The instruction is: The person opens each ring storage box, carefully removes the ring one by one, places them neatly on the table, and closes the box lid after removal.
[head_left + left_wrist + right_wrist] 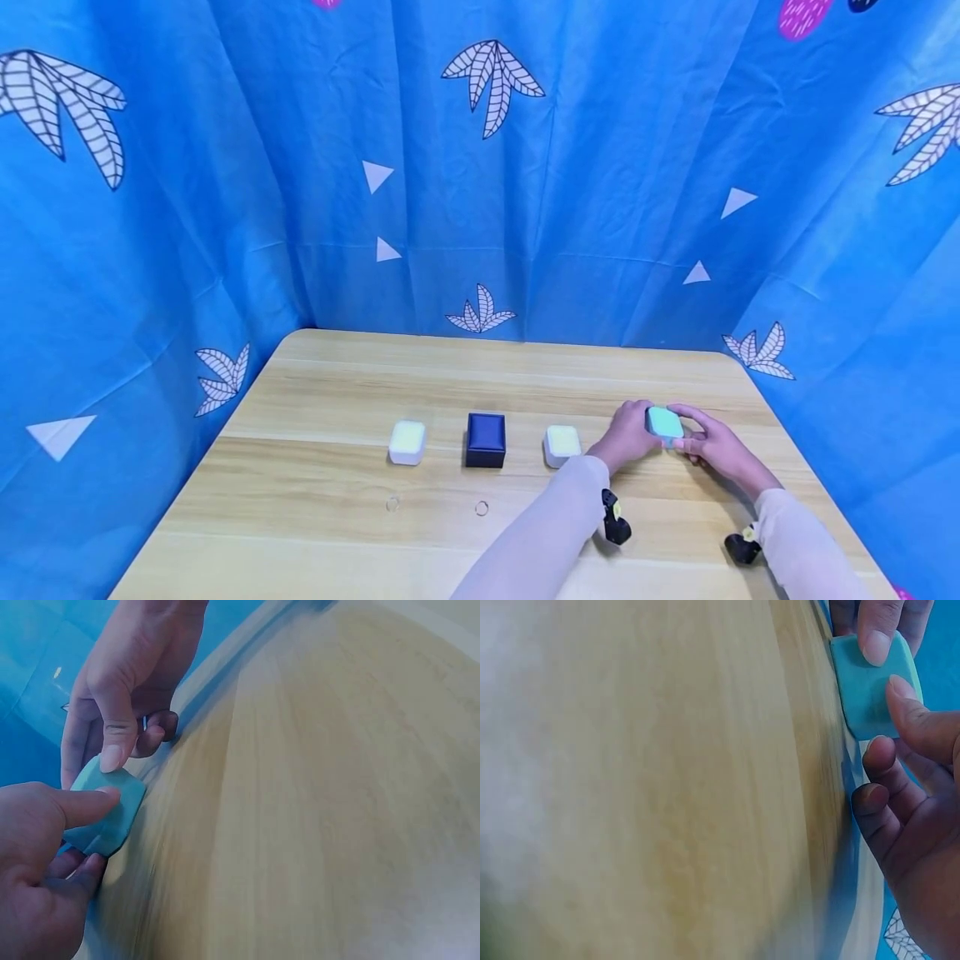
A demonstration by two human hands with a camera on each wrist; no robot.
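Note:
A small mint-green ring box (665, 422) with rounded corners is between both hands at the right of the table. My left hand (628, 433) grips its left side, the thumb (88, 805) lying across one face and fingertips under the lower edge. On the opposite side my right hand (712, 446) pinches the box, its thumb (906, 701) pressed on the same face. The right hand's other fingers (881, 780) are bent beside the box. In the right wrist view, the left hand (885, 630) shows only partly at the top.
Left of the hands stand a white box (562, 446), a navy box (486, 440) and another white box (407, 442) in a row on the wooden table (315, 492). Two thin rings lie in front, a pale ring (392, 503) and a darker ring (482, 507). A blue curtain (600, 167) surrounds the table.

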